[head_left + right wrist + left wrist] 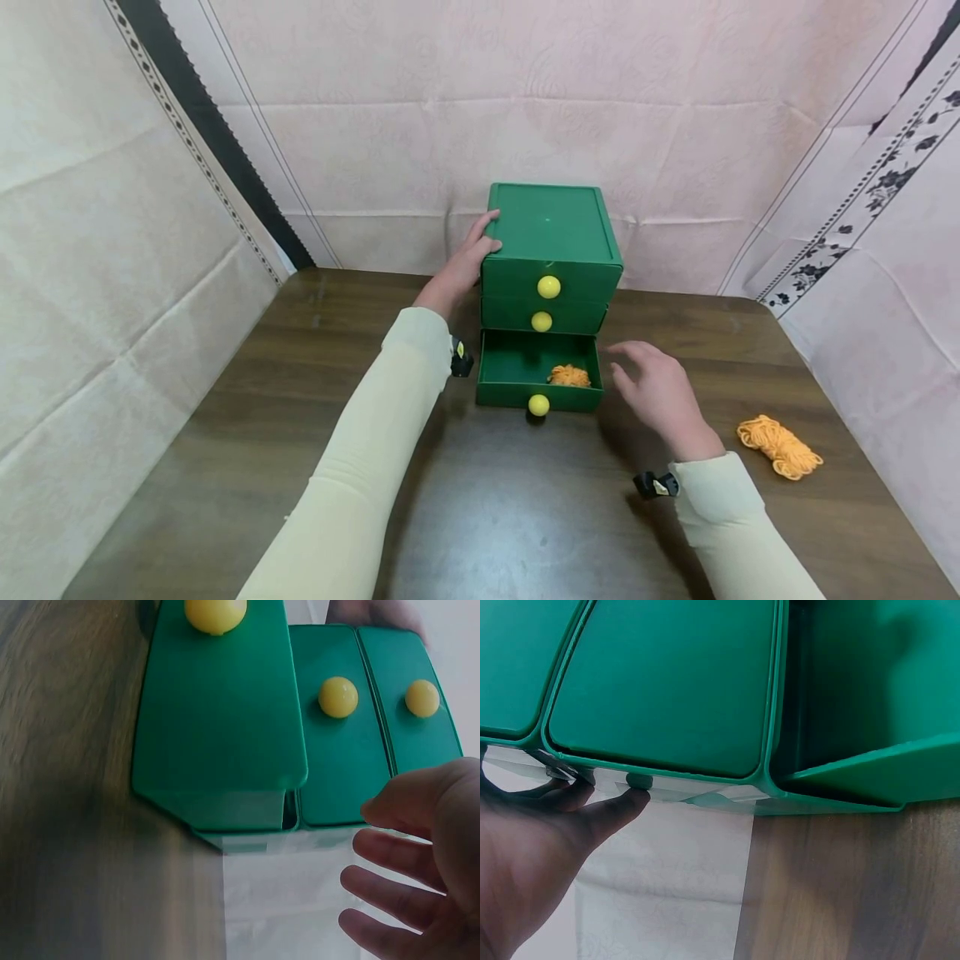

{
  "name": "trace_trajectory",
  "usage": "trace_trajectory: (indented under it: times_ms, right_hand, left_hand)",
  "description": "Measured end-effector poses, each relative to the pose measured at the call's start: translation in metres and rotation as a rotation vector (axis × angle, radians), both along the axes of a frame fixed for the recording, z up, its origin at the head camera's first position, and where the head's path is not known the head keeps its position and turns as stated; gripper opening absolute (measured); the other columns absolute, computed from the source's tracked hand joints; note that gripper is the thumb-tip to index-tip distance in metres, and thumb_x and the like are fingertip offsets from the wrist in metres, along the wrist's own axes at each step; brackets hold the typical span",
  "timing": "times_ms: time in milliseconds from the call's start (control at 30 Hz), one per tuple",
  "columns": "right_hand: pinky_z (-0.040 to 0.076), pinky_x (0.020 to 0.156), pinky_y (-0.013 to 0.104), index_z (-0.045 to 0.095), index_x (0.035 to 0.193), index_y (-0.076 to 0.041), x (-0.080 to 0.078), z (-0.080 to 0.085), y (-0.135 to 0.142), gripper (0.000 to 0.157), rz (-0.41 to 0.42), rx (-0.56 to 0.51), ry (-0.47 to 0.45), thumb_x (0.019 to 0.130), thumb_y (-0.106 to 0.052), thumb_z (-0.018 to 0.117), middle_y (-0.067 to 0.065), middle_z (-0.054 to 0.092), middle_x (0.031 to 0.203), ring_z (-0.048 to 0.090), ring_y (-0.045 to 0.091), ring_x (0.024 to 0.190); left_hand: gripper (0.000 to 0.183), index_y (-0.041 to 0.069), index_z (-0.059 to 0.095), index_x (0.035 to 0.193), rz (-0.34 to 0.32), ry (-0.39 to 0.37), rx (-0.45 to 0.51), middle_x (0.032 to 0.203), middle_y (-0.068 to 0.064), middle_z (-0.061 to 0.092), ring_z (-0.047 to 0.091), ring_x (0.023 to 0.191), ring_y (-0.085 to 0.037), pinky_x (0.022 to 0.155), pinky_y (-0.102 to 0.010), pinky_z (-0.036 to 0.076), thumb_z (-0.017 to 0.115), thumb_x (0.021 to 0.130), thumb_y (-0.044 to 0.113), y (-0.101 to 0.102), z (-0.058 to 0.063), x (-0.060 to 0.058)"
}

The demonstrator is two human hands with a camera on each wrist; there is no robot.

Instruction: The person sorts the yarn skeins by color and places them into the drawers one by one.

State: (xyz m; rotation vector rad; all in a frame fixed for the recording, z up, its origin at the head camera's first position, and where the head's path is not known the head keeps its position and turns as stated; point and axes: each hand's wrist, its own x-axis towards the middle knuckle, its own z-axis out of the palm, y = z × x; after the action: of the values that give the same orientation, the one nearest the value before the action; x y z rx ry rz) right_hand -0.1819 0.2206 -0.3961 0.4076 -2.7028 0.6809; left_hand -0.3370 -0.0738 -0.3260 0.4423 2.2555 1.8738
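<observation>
A green three-drawer box (551,223) with round yellow knobs stands at the far side of the table. Its bottom drawer (510,357) is pulled out, and a bundle of orange cord (570,376) lies inside at the right. My left hand (467,257) touches the left side of the box near its top; the left wrist view shows the fingertips (636,796) against that side. To the right of the drawer hovers my right hand (662,393), its fingers loosely extended around nothing. In the right wrist view, that hand (427,855) is beside the middle drawer.
A second bundle of orange cord (780,447) lies on the brown wooden table (517,517), right of my right forearm. Pale cloth (480,142) hangs behind the table and along both sides. Both wrists carry black straps with small cameras.
</observation>
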Motion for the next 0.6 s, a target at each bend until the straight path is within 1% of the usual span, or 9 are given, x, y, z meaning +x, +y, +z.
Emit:
trace_trajectory:
  times_ms: [200,400,533,600]
  right_hand:
    - [0.051,0.084,0.054,0.066,0.117,-0.008,0.002,-0.002,0.01,0.026,-0.02,0.006,-0.005,0.092,-0.013,0.061,0.017,0.065,0.12,0.064,0.036,0.104]
    - [0.051,0.08,0.054,0.065,0.118,-0.007,0.004,-0.004,0.021,0.027,-0.035,0.011,-0.007,0.092,-0.012,0.061,0.019,0.064,0.122,0.065,0.036,0.098]
    - [0.05,0.083,0.056,0.064,0.119,-0.007,0.005,-0.008,0.028,0.028,-0.046,0.009,-0.035,0.092,-0.013,0.061,0.02,0.063,0.124,0.063,0.038,0.103]
    - [0.048,0.086,0.058,0.063,0.119,-0.007,0.005,-0.009,0.031,0.028,-0.051,0.014,-0.043,0.092,-0.014,0.06,0.021,0.062,0.125,0.061,0.041,0.108]
  left_hand:
    - [0.061,0.044,0.019,0.151,0.0,0.001,-0.005,0.162,0.004,0.005,0.015,0.146,-0.028,0.111,-0.061,0.023,0.037,0.094,0.034,0.0,0.0,0.0]
    - [0.061,0.044,0.02,0.151,0.01,0.008,-0.009,0.162,0.004,0.006,0.015,0.146,-0.027,0.11,-0.061,0.024,0.037,0.093,0.033,0.001,-0.001,0.0]
    - [0.061,0.045,0.018,0.151,-0.002,-0.004,-0.014,0.163,0.005,0.003,0.013,0.147,-0.027,0.112,-0.06,0.023,0.036,0.094,0.033,0.0,0.0,0.0]
    - [0.061,0.045,0.018,0.151,-0.004,-0.007,-0.017,0.163,0.006,0.003,0.013,0.147,-0.026,0.112,-0.06,0.023,0.036,0.094,0.033,0.0,0.001,0.0]
